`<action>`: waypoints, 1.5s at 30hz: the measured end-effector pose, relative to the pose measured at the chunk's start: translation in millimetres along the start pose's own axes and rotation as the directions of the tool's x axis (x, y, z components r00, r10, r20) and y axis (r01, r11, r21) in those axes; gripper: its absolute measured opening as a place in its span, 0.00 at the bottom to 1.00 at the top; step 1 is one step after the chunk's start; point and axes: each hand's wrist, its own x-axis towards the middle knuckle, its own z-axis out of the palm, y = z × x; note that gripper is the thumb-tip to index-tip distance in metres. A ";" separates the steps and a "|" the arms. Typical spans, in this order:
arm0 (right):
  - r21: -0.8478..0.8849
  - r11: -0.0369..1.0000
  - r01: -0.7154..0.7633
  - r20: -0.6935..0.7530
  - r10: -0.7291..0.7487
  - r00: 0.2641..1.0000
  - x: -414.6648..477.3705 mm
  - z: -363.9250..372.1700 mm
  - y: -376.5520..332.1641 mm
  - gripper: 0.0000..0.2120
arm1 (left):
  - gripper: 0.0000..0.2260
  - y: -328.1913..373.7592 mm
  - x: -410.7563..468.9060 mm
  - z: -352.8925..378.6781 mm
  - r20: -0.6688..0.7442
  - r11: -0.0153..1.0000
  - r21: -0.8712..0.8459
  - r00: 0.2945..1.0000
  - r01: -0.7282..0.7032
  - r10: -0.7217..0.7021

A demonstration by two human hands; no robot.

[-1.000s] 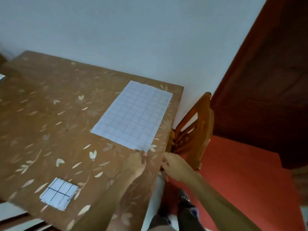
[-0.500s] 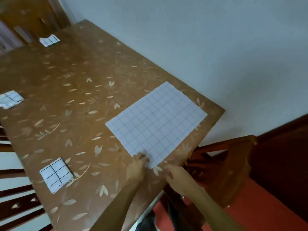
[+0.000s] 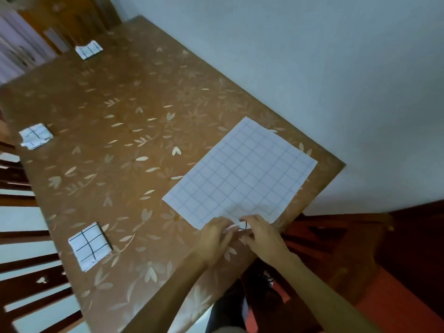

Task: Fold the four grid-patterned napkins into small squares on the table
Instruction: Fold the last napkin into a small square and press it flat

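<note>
An unfolded white grid-patterned napkin (image 3: 242, 176) lies flat near the table's right corner. My left hand (image 3: 216, 236) and my right hand (image 3: 260, 234) meet at its near edge and pinch that edge, which curls up a little between the fingers. Three napkins lie folded into small squares: one (image 3: 89, 245) at the near left, one (image 3: 35, 135) at the left edge, one (image 3: 88, 49) at the far end.
The brown table (image 3: 134, 121) has a leaf-patterned cover and stands against a pale wall (image 3: 312, 56). A wooden chair (image 3: 336, 239) stands at the right corner beside my right arm. Chair backs (image 3: 26, 248) line the left side. The floor is red.
The view has swung left and down, bringing the far folded napkins into sight. Both hands have come together on the napkin's near edge and lifted it slightly.
</note>
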 end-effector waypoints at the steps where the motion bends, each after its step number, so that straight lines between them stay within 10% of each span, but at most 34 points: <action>1: -0.004 1.000 -0.021 -0.030 0.021 0.999 1.0 -4.4 -3.5 0.11 | 0.14 5.0 1.3 -8.1 -0.018 1.000 -0.027 1.000 -0.015 0.014; 18: 0.335 0.921 0.198 -0.397 -0.053 0.916 -10.1 -118.1 -105.5 0.07 | 0.05 5.7 7.1 -158.9 -0.482 0.996 -0.052 0.875 -0.078 0.043; 25: 0.380 0.838 0.392 -0.563 -0.127 0.817 -31.8 -187.6 -153.6 0.08 | 0.34 23.9 17.1 -202.8 -0.671 0.990 -0.132 0.740 -0.054 -0.049; 29: 0.454 0.719 0.526 -0.630 -0.159 0.760 -55.4 -225.8 -173.5 0.06 | 0.52 27.1 22.7 -208.7 -0.578 0.898 -0.436 0.781 -0.052 -0.235; 36: 0.534 0.621 0.574 -0.680 -0.088 0.728 -70.3 -263.7 -178.3 0.11 | 0.32 44.2 36.2 -191.8 -0.118 0.630 -0.777 0.986 -0.018 -0.118; 45: 0.661 0.508 0.552 -0.663 0.050 0.747 -71.5 -276.9 -163.5 0.11 | 0.39 95.3 45.0 -205.1 -0.289 0.758 -0.610 0.955 -0.230 0.057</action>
